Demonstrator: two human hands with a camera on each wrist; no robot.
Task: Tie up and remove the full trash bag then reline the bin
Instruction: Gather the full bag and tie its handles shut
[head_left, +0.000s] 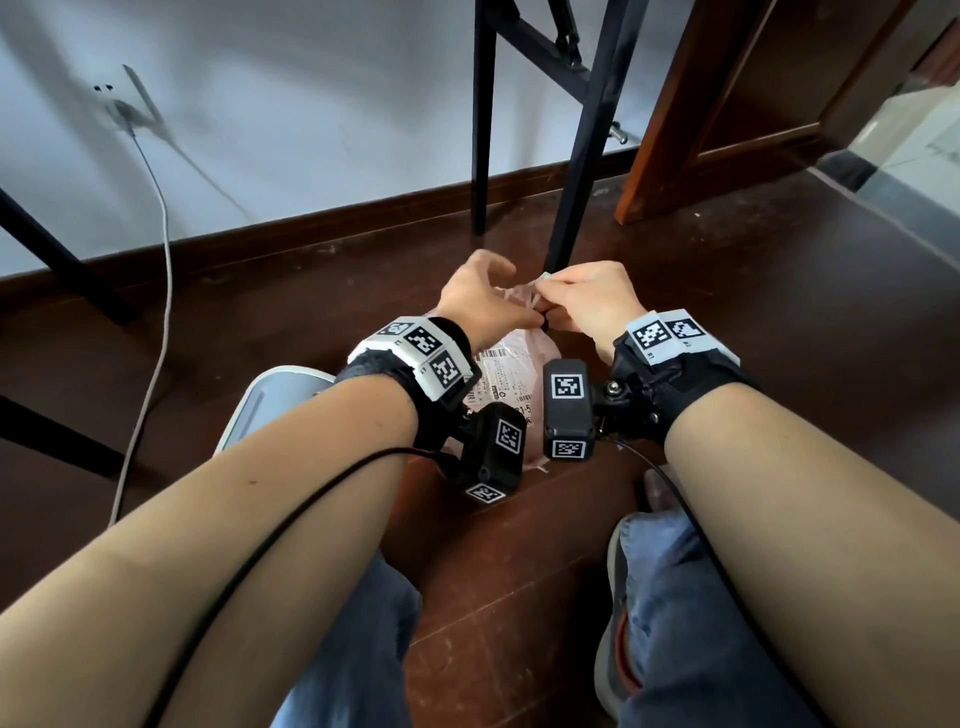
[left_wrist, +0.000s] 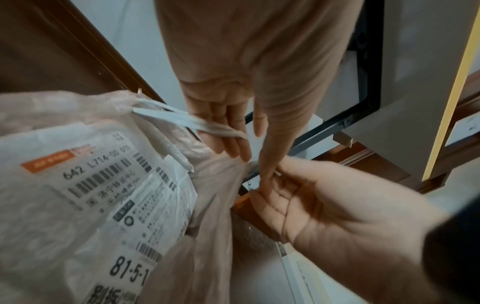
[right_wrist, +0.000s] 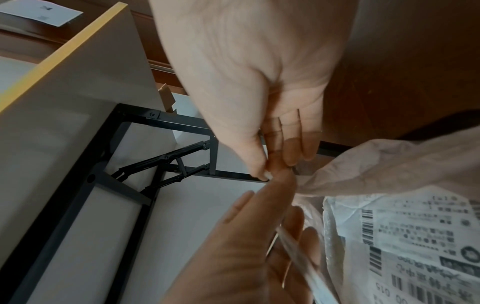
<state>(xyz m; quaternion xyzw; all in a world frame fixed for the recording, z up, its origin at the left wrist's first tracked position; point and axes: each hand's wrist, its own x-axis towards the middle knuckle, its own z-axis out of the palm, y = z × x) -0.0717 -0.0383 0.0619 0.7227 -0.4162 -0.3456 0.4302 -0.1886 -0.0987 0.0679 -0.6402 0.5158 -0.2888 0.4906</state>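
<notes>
Fingers of both hands pinch the pink trash bag's (head_left: 524, 358) gathered neck: left hand (head_left: 478, 301) at nine o'clock, right hand (head_left: 587, 301) at three.

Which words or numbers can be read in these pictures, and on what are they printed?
"642 L714-00 015": shipping label on the white parcel inside the pink trash bag.
"81-5-1": large digits lower on the same label; cut off at the fold.
Chinese characters and barcodes on the label: too blurred to read.
"R1": right wrist band.
Black-and-white square markers on both wrist rigs: patterns, no words.
</notes>
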